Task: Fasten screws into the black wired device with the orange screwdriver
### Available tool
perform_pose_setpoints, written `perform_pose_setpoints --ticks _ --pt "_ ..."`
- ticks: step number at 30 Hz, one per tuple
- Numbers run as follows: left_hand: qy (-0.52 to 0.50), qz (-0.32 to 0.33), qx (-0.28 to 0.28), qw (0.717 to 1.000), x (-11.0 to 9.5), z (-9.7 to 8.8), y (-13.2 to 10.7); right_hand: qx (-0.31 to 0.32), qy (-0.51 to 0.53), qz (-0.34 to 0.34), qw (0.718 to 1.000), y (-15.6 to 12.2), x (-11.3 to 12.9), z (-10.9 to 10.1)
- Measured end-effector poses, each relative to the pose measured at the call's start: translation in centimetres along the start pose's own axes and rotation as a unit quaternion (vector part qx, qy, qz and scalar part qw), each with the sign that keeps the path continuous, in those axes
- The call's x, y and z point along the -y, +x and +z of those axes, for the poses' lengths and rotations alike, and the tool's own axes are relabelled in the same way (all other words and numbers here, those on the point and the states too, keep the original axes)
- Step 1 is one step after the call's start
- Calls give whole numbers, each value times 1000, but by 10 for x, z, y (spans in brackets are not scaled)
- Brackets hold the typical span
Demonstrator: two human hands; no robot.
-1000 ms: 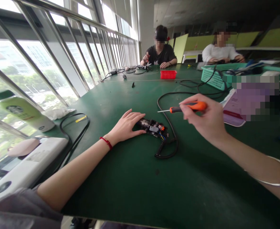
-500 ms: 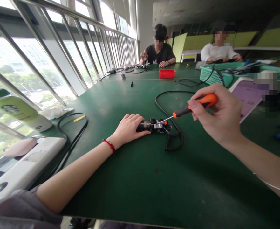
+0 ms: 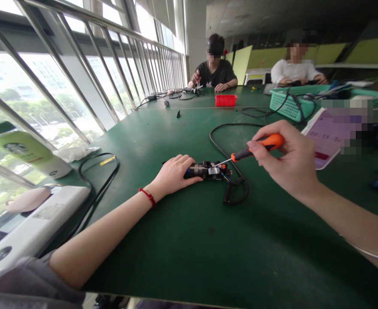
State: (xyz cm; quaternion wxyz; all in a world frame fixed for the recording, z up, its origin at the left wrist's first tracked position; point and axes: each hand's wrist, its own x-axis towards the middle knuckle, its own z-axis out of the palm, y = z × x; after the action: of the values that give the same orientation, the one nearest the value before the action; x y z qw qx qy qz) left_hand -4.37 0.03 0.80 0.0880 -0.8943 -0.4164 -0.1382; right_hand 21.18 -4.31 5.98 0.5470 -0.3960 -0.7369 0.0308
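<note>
My left hand [image 3: 176, 171] lies over the left end of a black device with a motor-like cylinder and exposed wires [image 3: 197, 171], its fingers wrapped round the body and pressing it to the green table [image 3: 182, 240]. In my right hand [image 3: 287, 159] is a screwdriver [image 3: 270, 141] with an orange and black handle, pinched between thumb and fingers. Its thin shaft slants down to the left, and the tip reaches the open right part of the device. What exactly the tip touches is too small to tell. A black cable [image 3: 247, 189] leaves the device's right end and loops round.
Ahead are a red box [image 3: 225, 100], a teal basket [image 3: 285, 104] with cables, and a phone [image 3: 324, 137]. To the left stand a bottle [image 3: 28, 150], a white case [image 3: 60, 214] and a black strap [image 3: 118, 165]. Two people sit across the table.
My right hand and the screwdriver handle have shifted slightly left and lower, uncovering more of the phone. My left hand and the device stay in place.
</note>
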Motion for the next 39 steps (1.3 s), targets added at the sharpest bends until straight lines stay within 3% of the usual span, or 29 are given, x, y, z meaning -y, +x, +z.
perform_pose_setpoints --ticks 6,19,25,30,35,39 --pt "-1 0 -3 1000 0 1 0 -29 18 5 999 1 3 -1" --pt "-2 1 0 1000 1 0 0 -8 -38 -32 999 2 5 -4" --pt "-5 0 2 1000 0 1 0 47 77 13 996 4 3 -5" --pt "3 -1 5 1000 1 1 0 43 -27 37 998 5 9 -7" --pt "5 0 6 1000 1 1 0 52 50 47 996 7 13 -7" --pt "9 1 10 1000 0 0 0 58 -20 46 997 8 12 -7"
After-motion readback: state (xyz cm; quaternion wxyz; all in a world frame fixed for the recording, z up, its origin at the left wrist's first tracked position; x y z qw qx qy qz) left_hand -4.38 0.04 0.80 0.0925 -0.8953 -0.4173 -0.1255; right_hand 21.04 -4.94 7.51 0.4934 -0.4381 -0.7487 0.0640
